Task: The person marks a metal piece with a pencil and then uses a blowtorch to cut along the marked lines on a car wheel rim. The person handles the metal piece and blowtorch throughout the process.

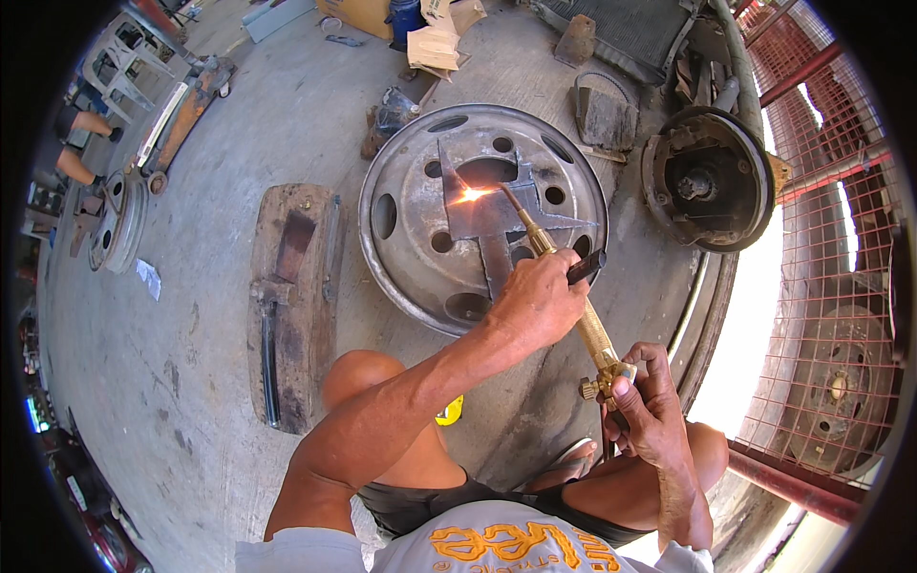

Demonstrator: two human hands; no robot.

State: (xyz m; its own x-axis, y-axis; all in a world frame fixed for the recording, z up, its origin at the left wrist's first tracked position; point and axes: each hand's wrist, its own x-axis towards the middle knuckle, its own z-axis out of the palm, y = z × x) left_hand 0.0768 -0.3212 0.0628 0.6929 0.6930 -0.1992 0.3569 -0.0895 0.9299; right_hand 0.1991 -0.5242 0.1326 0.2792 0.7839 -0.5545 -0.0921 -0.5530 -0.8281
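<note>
A brass cutting torch (594,334) slants up and left from my hands. My left hand (540,301) is closed around its front part, and a short black cylindrical piece (586,267) sticks out of that fist. At the torch's rear, my right hand (654,411) wraps its fingers and thumb about the valve end, close to a brass knob (589,390). The tip points at a flat steel plate (478,218) with pointed arms, where a bright orange-white glow burns. This plate lies on a grey steel wheel rim (382,258) resting on the concrete floor.
Left of the rim, a hammer (269,353) lies on a worn wooden block (296,377). A yellow round item (450,412) sits by my knee. A brake drum (707,181) and a red mesh fence (821,239) stand right. Far left, another person's hand (99,181) is near stacked rims (119,224).
</note>
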